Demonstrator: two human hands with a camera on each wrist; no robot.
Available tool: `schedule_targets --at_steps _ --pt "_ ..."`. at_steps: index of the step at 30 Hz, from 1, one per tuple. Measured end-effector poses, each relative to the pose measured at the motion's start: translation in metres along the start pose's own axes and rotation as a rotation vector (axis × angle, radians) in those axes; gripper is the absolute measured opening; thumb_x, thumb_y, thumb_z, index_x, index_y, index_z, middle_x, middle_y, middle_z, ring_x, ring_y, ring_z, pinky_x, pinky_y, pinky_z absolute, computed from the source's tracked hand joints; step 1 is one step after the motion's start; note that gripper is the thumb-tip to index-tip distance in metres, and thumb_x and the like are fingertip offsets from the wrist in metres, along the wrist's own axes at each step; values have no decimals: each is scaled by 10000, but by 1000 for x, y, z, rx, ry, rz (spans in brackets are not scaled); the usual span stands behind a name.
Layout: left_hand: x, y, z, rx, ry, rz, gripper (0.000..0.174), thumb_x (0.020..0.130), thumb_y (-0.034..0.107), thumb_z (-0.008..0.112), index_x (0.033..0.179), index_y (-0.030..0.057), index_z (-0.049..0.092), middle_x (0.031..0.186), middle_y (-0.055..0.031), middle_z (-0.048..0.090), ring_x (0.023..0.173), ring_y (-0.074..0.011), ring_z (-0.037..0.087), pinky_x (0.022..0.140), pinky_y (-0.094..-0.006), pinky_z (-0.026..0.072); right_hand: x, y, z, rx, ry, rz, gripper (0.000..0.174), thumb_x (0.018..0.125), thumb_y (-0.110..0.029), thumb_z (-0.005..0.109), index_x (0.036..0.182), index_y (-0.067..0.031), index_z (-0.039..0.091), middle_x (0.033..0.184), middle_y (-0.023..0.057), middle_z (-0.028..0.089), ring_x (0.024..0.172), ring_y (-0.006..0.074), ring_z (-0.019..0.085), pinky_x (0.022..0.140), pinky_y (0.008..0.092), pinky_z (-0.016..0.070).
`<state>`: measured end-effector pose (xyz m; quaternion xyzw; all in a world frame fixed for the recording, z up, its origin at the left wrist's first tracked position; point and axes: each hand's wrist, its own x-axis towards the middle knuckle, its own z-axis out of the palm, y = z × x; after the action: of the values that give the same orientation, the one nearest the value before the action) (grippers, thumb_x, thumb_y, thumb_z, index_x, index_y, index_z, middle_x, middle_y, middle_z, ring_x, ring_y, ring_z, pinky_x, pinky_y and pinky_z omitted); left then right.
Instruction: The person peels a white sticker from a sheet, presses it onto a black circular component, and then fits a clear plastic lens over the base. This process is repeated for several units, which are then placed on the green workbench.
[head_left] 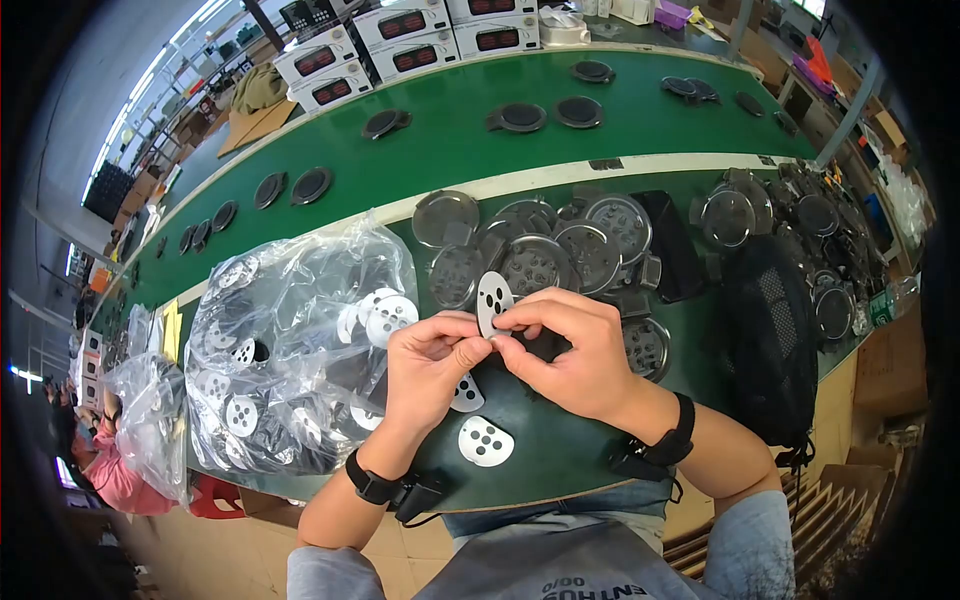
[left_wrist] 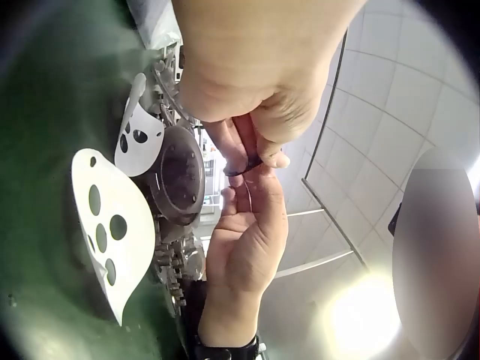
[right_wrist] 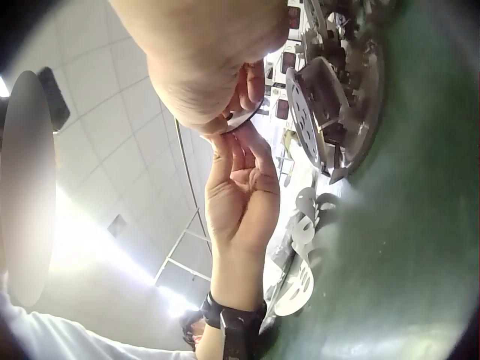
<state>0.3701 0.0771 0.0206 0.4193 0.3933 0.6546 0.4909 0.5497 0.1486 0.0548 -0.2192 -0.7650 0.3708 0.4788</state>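
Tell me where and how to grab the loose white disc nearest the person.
Probably best pinched by its near rim, coming from the person's side: the disc is thin and green tabletop borders that rim, while another disc lies just beyond.

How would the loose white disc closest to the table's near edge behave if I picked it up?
The disc would probably feel light and rather floppy: the left wrist view shows a thin sheet with holes and a curling edge. It seems unlikely to roll, since it lies on its broad face. A push might slide it, as the green tabletop looks smooth.
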Motion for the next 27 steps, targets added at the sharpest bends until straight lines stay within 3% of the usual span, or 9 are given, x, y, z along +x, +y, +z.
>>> schedule_targets --at_steps 14,27 --pt "-2 7 4 301 -21 117 86 833 -54 743 911 -57 707 952 -137 685 842 -171 675 735 -282 564 -9 1 4 42 51 13 134 747 -5 752 878 19 734 780 118 716 642 178 698 593 262 573" --pt "-2 5 4 276 29 122 105 828 -34 760 912 -53 700 954 -118 685 832 -148 641 730 -262 524 -5 -2 1 117 27 59 144 753 -13 754 892 26 739 797 121 726 702 170 718 642 260 579"
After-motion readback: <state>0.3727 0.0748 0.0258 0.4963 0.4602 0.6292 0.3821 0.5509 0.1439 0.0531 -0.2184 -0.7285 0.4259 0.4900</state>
